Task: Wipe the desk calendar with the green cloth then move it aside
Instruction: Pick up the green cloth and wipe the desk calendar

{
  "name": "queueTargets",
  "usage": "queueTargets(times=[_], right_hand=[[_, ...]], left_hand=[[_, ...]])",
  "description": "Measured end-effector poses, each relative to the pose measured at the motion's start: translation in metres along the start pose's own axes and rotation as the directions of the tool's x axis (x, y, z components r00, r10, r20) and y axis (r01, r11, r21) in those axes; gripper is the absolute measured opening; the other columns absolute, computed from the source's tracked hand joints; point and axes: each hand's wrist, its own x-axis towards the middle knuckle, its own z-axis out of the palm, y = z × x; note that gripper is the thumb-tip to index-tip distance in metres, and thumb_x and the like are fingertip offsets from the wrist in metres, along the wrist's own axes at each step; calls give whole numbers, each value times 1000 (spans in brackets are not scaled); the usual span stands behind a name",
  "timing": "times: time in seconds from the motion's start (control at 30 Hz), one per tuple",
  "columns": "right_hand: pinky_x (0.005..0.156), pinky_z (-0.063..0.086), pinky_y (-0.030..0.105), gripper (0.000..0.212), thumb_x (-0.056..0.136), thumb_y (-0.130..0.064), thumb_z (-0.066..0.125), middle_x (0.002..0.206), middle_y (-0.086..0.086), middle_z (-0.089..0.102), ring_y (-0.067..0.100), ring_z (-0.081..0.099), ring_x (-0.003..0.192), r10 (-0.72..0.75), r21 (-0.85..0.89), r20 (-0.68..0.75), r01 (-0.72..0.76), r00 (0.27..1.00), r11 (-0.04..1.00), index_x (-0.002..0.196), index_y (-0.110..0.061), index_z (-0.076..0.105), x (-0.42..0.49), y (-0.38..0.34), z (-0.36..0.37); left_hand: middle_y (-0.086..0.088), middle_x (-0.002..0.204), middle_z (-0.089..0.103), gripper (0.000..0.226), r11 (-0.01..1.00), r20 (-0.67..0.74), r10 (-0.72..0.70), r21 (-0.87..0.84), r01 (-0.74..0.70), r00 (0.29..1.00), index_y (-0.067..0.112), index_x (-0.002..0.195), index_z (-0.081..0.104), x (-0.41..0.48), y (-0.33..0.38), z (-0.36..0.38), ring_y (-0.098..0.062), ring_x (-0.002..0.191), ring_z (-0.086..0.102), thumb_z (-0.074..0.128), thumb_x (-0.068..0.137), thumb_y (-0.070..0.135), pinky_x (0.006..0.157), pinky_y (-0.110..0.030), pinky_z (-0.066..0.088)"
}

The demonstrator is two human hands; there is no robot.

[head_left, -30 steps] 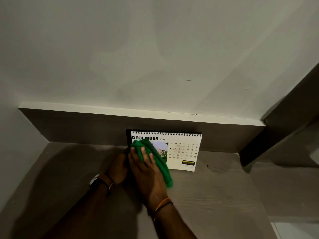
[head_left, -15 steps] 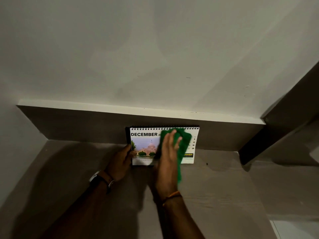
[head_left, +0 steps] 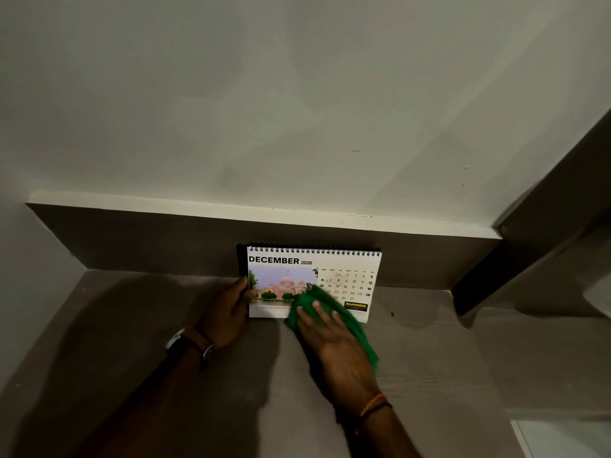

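Right hand [head_left: 334,345] lies flat with its fingers spread a little, pressing down on a crumpled green cloth [head_left: 344,320]. That cloth sits over the bottom edge of a white desk calendar [head_left: 297,262], near the middle of its front page, and part of it hangs down onto the grey-brown desk top [head_left: 429,375].

Going from big to small: the pale wall [head_left: 297,94] fills the top. Below it runs a white ledge [head_left: 231,211] with a dark back board [head_left: 148,246] under it. The desk top reaches up to that board. The calendar stands at the back edge of the desk top, near the middle, leaning against the board. It has black spiral rings along its top, the word DECEMBER 2026, a photo of a pink building, and a grid of dates.

The left hand [head_left: 228,309] is closed on the calendar's left edge, thumb on the front. A dark watch [head_left: 180,342] is on the left wrist, and an orange thread band [head_left: 373,403] is on the right wrist.
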Motion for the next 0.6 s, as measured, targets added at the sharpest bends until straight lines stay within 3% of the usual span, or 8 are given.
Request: queueTargets(times=[0.1, 0.2, 0.27, 0.37, 0.43, 0.5, 0.53, 0.6], right_hand=[[118, 33, 50, 94, 76, 19, 60, 163, -6, 18, 20, 9, 153, 353, 259, -131, -311, 927, 914, 155, -20, 28, -4, 9, -13], [121, 27, 51, 93, 76, 28, 45, 167, -2, 7, 20, -1, 155, 594, 531, -267, -398, 759, 748, 157, -11, 21, 19, -13, -15], [123, 21, 50, 92, 79, 27, 38, 168, -2, -3, 19, -6, 154, 653, 580, -291, -414, 699, 702, 158, -12, 14, 43, -31, -10], [121, 22, 56, 69, 90, 14, 31, 164, 12, 6, 36, 11, 151, 418, 443, -298, -263, 859, 857, 156, -5, 24, 70, -59, 6], [112, 35, 62, 58, 93, 7, 49, 159, 16, 31, 43, 31, 144, 149, 267, -264, -76, 953, 961, 149, -2, 41, 77, -75, 22], [112, 37, 57, 53, 94, -1, 52, 157, 9, 41, 36, 28, 145, -65, 141, -164, 89, 984, 986, 147, -7, 48, 74, -76, 36], [116, 35, 50, 52, 96, -6, 45, 158, 4, 40, 29, 22, 148, -121, 78, -106, 129, 987, 989, 148, -11, 47, 71, -70, 38], [122, 25, 40, 52, 99, -10, 42, 159, -2, 38, 19, 17, 151, -118, 116, -43, 122, 992, 986, 149, -18, 46, 56, -50, 35]], left_hand=[[-1, 118, 62, 28, 1000, -20, -10, -2, 10, 1000, 19, 125, 50, 0, -2, 3, 6, 94, 58, 42, 98, 24, 75, -7, 48], [1, 118, 61, 29, 999, 3, -27, -46, 27, 1000, 17, 126, 50, -2, 0, 2, 3, 96, 59, 42, 98, 21, 76, -8, 48], [1, 121, 59, 33, 999, -4, -7, -50, 7, 1000, 14, 130, 48, -2, 2, 1, -6, 103, 59, 42, 98, 19, 81, -10, 48], [4, 119, 59, 31, 997, -64, 67, -31, -69, 996, 11, 127, 50, -1, 3, 1, 0, 104, 57, 45, 96, 9, 85, -3, 41], [11, 102, 66, 22, 998, -119, 45, -35, -50, 992, 11, 109, 58, -4, -2, 2, 4, 93, 60, 49, 92, 0, 84, -15, 44], [4, 86, 67, 14, 1000, -158, 0, -11, -2, 987, 12, 91, 61, -7, -4, 0, -14, 83, 63, 50, 86, 6, 74, -17, 44], [-5, 90, 65, 18, 1000, -142, -3, 7, 4, 990, 8, 95, 62, -7, -5, 0, -24, 86, 62, 50, 82, 4, 73, -8, 43], [-12, 115, 57, 33, 997, -95, 76, 40, -73, 993, -6, 117, 56, -5, -7, -1, -28, 110, 54, 49, 84, -5, 86, 1, 35]])
